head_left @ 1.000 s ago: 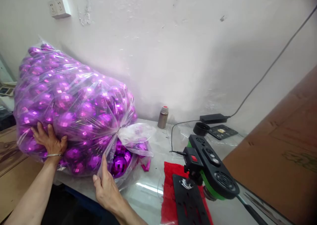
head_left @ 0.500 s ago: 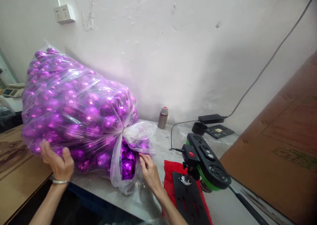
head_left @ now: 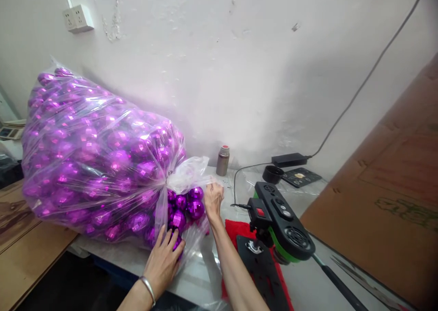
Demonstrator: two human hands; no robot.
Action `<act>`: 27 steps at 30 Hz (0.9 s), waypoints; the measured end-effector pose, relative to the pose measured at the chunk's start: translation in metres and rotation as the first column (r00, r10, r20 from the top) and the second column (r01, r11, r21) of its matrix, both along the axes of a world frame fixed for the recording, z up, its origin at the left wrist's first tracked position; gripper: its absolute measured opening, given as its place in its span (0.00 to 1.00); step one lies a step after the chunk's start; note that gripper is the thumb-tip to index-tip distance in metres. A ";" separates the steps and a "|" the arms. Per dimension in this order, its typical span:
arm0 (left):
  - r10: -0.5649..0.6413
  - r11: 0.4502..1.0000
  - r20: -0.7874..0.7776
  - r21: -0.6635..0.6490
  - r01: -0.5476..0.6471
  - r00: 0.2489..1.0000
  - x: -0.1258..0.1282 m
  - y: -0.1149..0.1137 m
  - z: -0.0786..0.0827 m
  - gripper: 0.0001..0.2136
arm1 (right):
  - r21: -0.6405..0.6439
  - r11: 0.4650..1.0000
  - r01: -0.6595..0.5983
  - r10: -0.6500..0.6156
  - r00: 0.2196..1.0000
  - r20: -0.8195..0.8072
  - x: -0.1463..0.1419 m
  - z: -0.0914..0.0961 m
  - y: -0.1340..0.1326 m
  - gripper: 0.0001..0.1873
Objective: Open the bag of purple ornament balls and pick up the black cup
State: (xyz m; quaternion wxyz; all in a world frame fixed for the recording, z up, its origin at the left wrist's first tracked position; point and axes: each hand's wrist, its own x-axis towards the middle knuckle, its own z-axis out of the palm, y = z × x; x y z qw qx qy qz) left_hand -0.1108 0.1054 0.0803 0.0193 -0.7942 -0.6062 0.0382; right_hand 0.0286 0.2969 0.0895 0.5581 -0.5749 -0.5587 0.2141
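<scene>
A large clear plastic bag (head_left: 92, 165) full of shiny purple mirrored balls lies on its side, its neck gathered into a knot. Below the knot an opening shows several bare purple balls (head_left: 195, 209). My right hand (head_left: 214, 199) is closed on a loose edge of the bag's plastic, pulled out to the right of the balls. With fingers spread, my left hand (head_left: 164, 255) rests at the lower edge of the opening, fingertips against the plastic and the lowest balls. A silver bracelet (head_left: 148, 290) circles the left wrist.
To the right, a black and green device (head_left: 285, 220) on a stand sits over a red cloth (head_left: 236, 229). Behind are a small bottle (head_left: 223, 161), a black ring (head_left: 273, 174) and a power adapter (head_left: 290, 159). Cardboard boxes (head_left: 383, 201) flank both sides.
My left hand has moved right, from the bag's lower left side to the opening. My right hand has risen, drawing the plastic aside and baring more balls.
</scene>
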 end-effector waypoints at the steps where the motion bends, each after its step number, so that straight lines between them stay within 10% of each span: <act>1: 0.004 1.000 0.002 -0.016 -0.004 1.000 -0.001 -0.001 -0.002 0.23 | -0.010 1.000 0.004 -0.004 1.000 0.013 -0.001 -0.002 0.001 0.24; 11: 0.068 0.996 0.125 0.051 -0.075 0.990 0.027 0.017 0.016 0.22 | -0.054 0.991 -0.124 0.129 0.986 0.107 0.024 -0.022 -0.026 0.21; 20: 0.255 0.965 0.106 0.033 -0.260 0.961 0.056 0.111 0.009 0.27 | -0.259 0.954 -0.152 0.228 0.927 0.297 0.035 -0.042 -0.139 0.18; 27: 0.211 0.975 0.099 0.047 -0.217 0.972 0.056 0.134 -0.006 0.27 | -0.492 0.862 -0.120 0.332 0.867 0.371 0.018 -0.048 -0.103 0.30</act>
